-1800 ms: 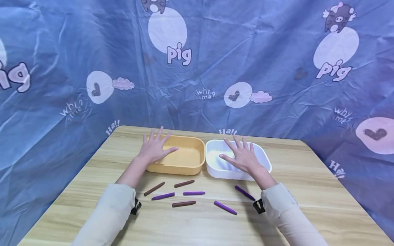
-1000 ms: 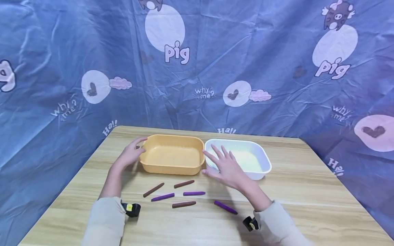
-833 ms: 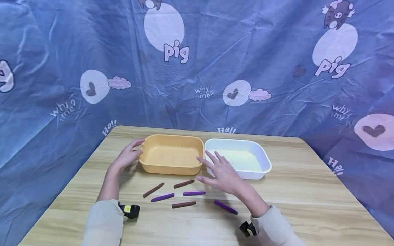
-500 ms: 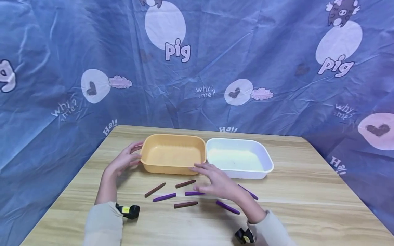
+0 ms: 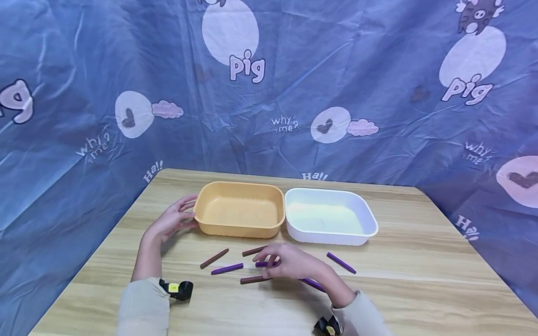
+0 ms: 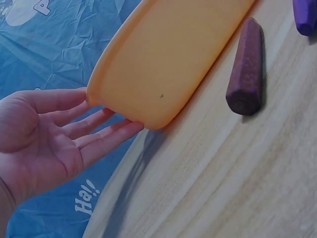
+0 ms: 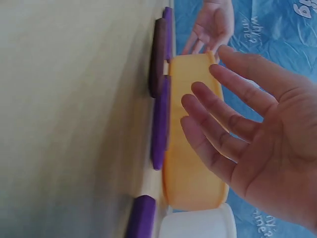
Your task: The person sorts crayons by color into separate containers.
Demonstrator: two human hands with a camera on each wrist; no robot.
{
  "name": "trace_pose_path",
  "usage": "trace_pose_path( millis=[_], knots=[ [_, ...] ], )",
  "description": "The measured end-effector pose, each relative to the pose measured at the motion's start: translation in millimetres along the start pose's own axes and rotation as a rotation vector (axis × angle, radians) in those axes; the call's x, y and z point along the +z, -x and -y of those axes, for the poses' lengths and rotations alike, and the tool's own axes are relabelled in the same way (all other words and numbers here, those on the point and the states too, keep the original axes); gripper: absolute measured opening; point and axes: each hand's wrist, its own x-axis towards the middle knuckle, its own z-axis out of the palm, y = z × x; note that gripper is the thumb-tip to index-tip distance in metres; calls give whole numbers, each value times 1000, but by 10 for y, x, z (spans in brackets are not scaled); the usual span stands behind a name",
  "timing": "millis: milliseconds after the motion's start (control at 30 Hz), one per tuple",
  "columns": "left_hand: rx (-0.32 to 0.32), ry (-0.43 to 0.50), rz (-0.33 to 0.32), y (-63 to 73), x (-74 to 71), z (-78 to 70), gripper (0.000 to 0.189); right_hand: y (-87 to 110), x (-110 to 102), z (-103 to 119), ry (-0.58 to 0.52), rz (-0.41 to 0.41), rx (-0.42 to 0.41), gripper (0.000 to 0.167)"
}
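My left hand [image 5: 168, 223] is at the left end of an orange plastic container [image 5: 239, 232]. Its nearly straight fingertips touch the container's end wall in the left wrist view. Over the crayons hovers my right hand [image 5: 296, 262], fingers loosely bent and spread, with nothing between them in the right wrist view. Under or beside it lie a purple crayon [image 5: 261, 264], a brown crayon [image 5: 252, 280] and another brown crayon [image 5: 253, 251]. The hand partly covers these, and the wrist partly hides a purple crayon [image 5: 313, 283] nearer the front.
A white container [image 5: 332, 238] stands right beside the orange one. Farther left lie a brown crayon [image 5: 214, 258] and a purple crayon [image 5: 227, 269]; another purple crayon [image 5: 341, 262] lies right of my right forearm. A blue printed cloth [image 5: 286, 93] hangs behind the wooden table [image 5: 420, 261].
My right hand has come from above the white container left and down to the crayons, its spread fingers bending. My left hand has gone from over the orange container to its left end.
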Motion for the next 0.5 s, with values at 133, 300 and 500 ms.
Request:
trace_pose_path(
  millis=[133, 300, 500],
  knots=[
    [-6, 3, -10, -4, -1, 3, 63, -7, 37, -29, 32, 49, 21, 33],
    [-2, 4, -14, -2, 2, 11, 63, -24, 71, -62, 116, 86, 18, 31],
    [-5, 10, -23, 1, 8, 6, 64, -43, 87, -41, 184, 96, -11, 29]
  ],
)
